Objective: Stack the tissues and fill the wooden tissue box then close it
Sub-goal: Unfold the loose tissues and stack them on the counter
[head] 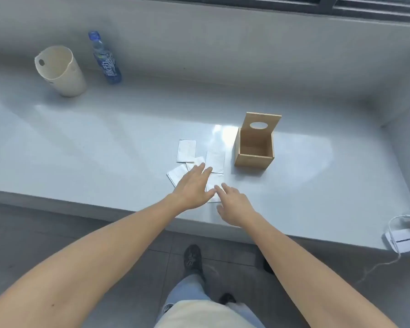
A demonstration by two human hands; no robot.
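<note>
Both hands are hovering flat and empty, left hand [191, 185] and right hand [232, 204], over the scattered tissues [186, 150] just left of the open wooden tissue box [253, 150], so squaring edges first looks wise.

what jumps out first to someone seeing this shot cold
Two bare arms reach to the middle of the pale counter, the left hand and right hand spread open over scattered white tissues. Just right of them stands the wooden tissue box, empty, its lid with an oval hole tipped up. Far left at the back stand a cream container and a blue bottle.
</note>
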